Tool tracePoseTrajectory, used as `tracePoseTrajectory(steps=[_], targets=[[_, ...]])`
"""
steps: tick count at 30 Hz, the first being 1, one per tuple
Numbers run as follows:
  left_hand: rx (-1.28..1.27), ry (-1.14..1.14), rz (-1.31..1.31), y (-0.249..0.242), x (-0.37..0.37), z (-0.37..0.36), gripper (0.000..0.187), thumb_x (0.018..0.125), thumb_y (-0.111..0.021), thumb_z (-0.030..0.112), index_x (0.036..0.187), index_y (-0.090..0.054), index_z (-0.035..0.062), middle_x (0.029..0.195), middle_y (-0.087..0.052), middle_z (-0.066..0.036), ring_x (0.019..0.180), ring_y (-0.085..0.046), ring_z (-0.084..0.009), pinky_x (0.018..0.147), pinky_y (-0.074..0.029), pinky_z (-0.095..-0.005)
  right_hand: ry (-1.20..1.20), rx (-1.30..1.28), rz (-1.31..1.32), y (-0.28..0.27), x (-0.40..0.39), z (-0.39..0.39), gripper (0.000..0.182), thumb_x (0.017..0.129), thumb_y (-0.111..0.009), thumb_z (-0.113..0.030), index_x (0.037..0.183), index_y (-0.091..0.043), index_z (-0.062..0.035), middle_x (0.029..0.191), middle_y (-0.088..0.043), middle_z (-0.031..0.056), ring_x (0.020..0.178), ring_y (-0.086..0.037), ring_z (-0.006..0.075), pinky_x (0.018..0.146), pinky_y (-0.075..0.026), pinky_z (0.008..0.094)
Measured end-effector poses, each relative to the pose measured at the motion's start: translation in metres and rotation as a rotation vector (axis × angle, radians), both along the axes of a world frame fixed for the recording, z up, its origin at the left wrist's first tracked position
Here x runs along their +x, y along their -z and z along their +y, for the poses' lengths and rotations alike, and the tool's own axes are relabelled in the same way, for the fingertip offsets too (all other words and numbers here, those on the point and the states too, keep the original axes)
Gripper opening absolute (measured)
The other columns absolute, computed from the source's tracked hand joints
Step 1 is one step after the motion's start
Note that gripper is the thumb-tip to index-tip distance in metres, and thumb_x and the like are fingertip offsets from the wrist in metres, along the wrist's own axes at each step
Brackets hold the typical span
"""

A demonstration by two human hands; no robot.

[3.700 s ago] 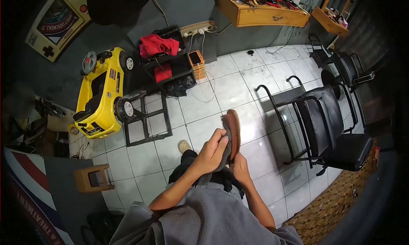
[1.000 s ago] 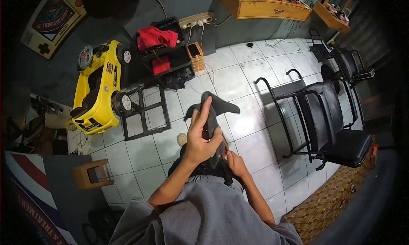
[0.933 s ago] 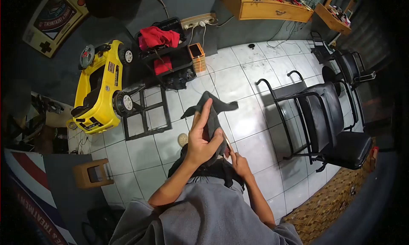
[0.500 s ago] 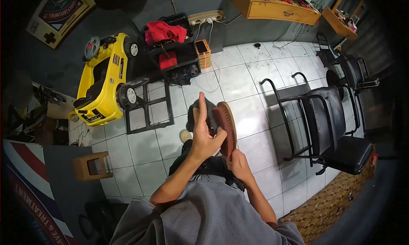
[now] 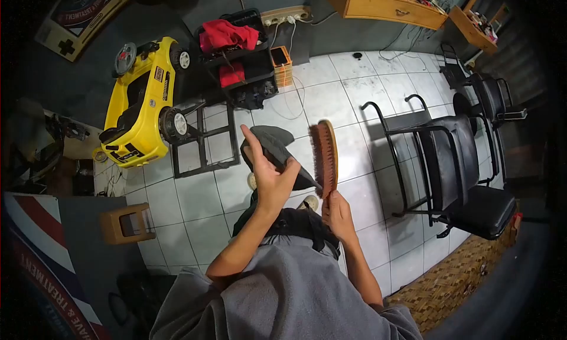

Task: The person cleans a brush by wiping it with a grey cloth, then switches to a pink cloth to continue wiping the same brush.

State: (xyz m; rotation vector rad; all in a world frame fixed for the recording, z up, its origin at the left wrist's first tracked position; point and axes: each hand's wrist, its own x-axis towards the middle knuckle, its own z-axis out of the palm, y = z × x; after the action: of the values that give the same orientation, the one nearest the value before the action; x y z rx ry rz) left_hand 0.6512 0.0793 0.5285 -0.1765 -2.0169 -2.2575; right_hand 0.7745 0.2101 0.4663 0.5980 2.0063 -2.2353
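A dark grey cap-like item [image 5: 282, 152] is in my left hand [image 5: 270, 185], its thumb over the near face, the index finger stretched along the side and the other fingers behind it. The item tapers toward the lower right. My right hand [image 5: 339, 218] is closed around the lower end of a long brush [image 5: 328, 154] with a wooden back and reddish-brown bristles. The brush stands upright, bristles facing left toward the grey item, whose pointed end comes right up to the lower bristles.
A yellow ride-on toy car [image 5: 142, 106] and a black frame [image 5: 204, 139] stand left. A black rack [image 5: 251, 74] holds red cloths. Black chairs [image 5: 449, 157] are at right, a brown stool [image 5: 127, 223] at lower left. A wooden drawer table [image 5: 384, 9] is at the back.
The brush has moved right, away from the grey item, and stands more upright. My left hand has shifted left with the item, which now shows more fully.
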Motion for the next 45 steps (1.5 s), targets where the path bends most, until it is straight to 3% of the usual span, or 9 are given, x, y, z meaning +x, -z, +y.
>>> tracePoseTrajectory(steps=[5,10,14,17,21,23,28,35,45], targets=[[-0.068,-0.156,0.057,-0.007,-0.004,0.01,0.096,0.069,-0.053,-0.011,0.144,0.005,0.0036,0.109,-0.028,-0.01,0.1,-0.037,-0.0172,0.084,-0.037,-0.023,-0.156,0.026,0.105,-0.009,-0.012,-0.022,0.042,0.099,-0.033,-0.032,0.076,-0.048,-0.0004,0.059,-0.041,0.004,0.05,-0.04,0.0112,0.047,-0.034,0.0285],[0.186,-0.07,-0.025,-0.011,-0.007,-0.001,0.094,0.07,-0.051,-0.012,0.145,0.003,0.0043,0.109,-0.029,-0.007,0.092,-0.041,-0.0142,0.079,-0.039,-0.0221,-0.3,0.554,0.007,0.082,0.001,-0.004,0.046,0.097,-0.035,-0.033,0.083,-0.055,0.0056,0.072,-0.057,0.028,0.077,-0.053,0.0505,0.068,-0.041,0.0514],[0.188,-0.068,-0.071,-0.011,-0.006,-0.008,0.093,0.071,-0.049,-0.013,0.145,0.003,0.0052,0.109,-0.029,-0.005,0.086,-0.043,-0.0117,0.073,-0.042,-0.0215,-0.309,0.789,-0.15,0.093,0.004,0.022,0.047,0.097,-0.035,-0.034,0.08,-0.054,0.0052,0.064,-0.055,0.0237,0.06,-0.056,0.0376,0.059,-0.044,0.0425],[0.106,-0.145,-0.007,-0.008,-0.008,-0.008,0.089,0.073,-0.045,-0.018,0.146,-0.002,0.0084,0.12,-0.038,-0.006,0.081,-0.046,-0.0082,0.067,-0.041,-0.0186,-0.173,0.514,-0.147,0.052,-0.005,0.02,0.047,0.096,-0.035,-0.034,0.086,-0.055,0.0068,0.077,-0.059,0.0283,0.076,-0.057,0.046,0.065,-0.043,0.0474],[0.055,-0.168,-0.023,0.0,-0.004,-0.008,0.091,0.072,-0.047,-0.015,0.146,0.0,0.0078,0.124,-0.033,-0.007,0.09,-0.044,-0.011,0.077,-0.04,-0.0206,-0.008,-0.022,0.01,-0.02,-0.009,-0.005,0.037,0.099,-0.032,-0.028,0.091,-0.051,0.0027,0.059,-0.046,0.0055,0.053,-0.044,0.0153,0.051,-0.038,0.0313],[0.082,-0.179,-0.043,-0.007,-0.002,-0.003,0.092,0.071,-0.047,-0.014,0.145,0.002,0.0059,0.123,-0.03,-0.008,0.095,-0.042,-0.0127,0.083,-0.038,-0.0217,-0.069,-0.045,0.202,-0.04,-0.009,-0.018,0.035,0.099,-0.03,-0.027,0.094,-0.05,0.001,0.062,-0.047,0.0012,0.053,-0.043,0.0142,0.05,-0.037,0.0312],[0.21,-0.198,0.013,-0.019,-0.007,0.002,0.084,0.074,-0.043,-0.014,0.146,-0.005,0.0081,0.121,-0.038,-0.005,0.088,-0.044,-0.0092,0.074,-0.039,-0.0181,-0.152,0.39,0.171,0.0,-0.029,-0.032,0.029,0.096,-0.036,-0.023,0.089,-0.048,0.0022,0.07,-0.055,0.0303,0.069,-0.054,0.0467,0.059,-0.042,0.048],[0.366,-0.119,-0.038,-0.039,-0.006,-0.003,0.082,0.074,-0.042,-0.013,0.146,-0.01,0.0092,0.104,-0.047,-0.002,0.071,-0.042,-0.004,0.057,-0.035,-0.0146,-0.335,0.78,-0.267,0.104,0.006,0.006,0.039,0.096,-0.036,-0.032,0.087,-0.051,0.0026,0.077,-0.057,0.033,0.074,-0.057,0.0463,0.064,-0.043,0.053],[-0.02,0.092,-0.007,-0.005,0.004,0.002,0.091,0.068,-0.047,-0.007,0.145,0.001,0.0016,0.115,-0.03,-0.01,0.097,-0.041,-0.0152,0.086,-0.037,-0.0224,-0.149,-0.041,0.084,-0.022,-0.02,-0.011,0.037,0.098,-0.032,-0.03,0.089,-0.051,0.0003,0.057,-0.044,0.0112,0.051,-0.049,0.0232,0.051,-0.038,0.0344]])
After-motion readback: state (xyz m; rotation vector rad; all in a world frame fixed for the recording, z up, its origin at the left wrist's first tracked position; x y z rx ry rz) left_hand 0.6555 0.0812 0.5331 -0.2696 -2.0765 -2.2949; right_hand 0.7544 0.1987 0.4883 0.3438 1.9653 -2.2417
